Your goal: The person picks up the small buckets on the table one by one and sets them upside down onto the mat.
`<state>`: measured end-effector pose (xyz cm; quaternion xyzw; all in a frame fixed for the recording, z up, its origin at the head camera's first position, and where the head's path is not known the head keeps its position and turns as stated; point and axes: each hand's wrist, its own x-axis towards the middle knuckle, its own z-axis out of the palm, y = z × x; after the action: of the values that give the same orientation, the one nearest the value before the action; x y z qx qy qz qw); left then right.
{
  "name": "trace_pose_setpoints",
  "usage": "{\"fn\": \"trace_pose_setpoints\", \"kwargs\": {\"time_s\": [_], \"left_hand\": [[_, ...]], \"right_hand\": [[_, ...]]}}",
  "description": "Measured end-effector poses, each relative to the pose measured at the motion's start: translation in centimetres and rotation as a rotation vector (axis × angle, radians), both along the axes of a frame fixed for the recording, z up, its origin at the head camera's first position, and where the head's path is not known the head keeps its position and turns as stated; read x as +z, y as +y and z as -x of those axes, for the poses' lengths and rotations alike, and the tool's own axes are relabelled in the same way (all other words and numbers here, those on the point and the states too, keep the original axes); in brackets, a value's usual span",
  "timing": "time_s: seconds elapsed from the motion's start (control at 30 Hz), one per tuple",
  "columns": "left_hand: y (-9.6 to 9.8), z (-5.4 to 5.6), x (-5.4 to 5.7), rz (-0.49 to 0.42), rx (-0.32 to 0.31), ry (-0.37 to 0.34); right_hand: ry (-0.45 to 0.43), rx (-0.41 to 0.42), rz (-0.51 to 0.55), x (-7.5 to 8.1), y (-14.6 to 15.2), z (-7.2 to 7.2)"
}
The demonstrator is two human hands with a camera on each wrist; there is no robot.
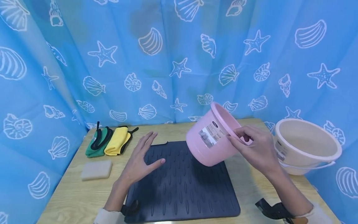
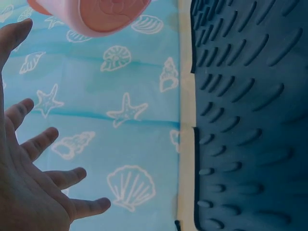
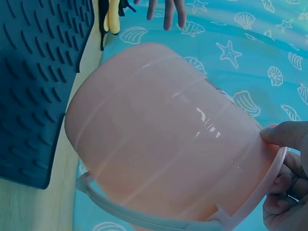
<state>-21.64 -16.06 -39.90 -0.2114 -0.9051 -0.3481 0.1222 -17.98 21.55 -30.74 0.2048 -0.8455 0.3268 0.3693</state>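
Observation:
A pink bucket (image 1: 226, 147) with a printed label (image 1: 210, 136) on its side is held tilted over a dark ridged mat (image 1: 179, 186). Its mouth faces up and to the right. My right hand (image 1: 255, 146) grips the bucket by its rim, thumb on the outer wall and fingers curled inside. In the right wrist view a pale handle (image 3: 144, 217) runs along the bucket's lower side. To the left of the bucket, my left hand (image 1: 141, 161) hovers near the mat's left edge, fingers spread and holding nothing. The left wrist view shows the bucket's base (image 2: 110, 17) beyond that hand.
At the right stands a cream bucket (image 1: 293, 165) with a white handle. Green (image 1: 96, 151) and yellow (image 1: 116, 143) folded cloths lie at the back left, with a pale sponge block (image 1: 96, 170) in front. A blue seashell-patterned curtain (image 1: 167, 90) surrounds the wooden table (image 1: 70, 199).

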Motion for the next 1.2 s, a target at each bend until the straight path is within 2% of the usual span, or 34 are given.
{"fn": "trace_pose_setpoints", "kwargs": {"time_s": [0.2,0.33,0.7,0.9,1.2], "left_hand": [[0.2,-0.5,-0.5,-0.007,-0.018,0.007],[0.5,-0.5,-0.4,-0.025,-0.04,0.014],[0.9,-0.9,-1.2,-0.063,-0.05,0.002],[1.1,-0.9,-1.4,-0.068,-0.039,-0.016],[1.5,-0.5,-1.1,-0.111,-0.056,-0.049]], "right_hand": [[0.009,0.014,-0.001,-0.2,-0.6,-0.2],[0.01,0.016,0.018,-0.1,-1.1,-0.2],[-0.063,0.005,0.108,-0.5,-3.0,-0.5],[-0.101,0.022,0.132,-0.9,-3.8,-0.2],[-0.111,0.056,0.197,-1.2,-4.7,0.4]]}}
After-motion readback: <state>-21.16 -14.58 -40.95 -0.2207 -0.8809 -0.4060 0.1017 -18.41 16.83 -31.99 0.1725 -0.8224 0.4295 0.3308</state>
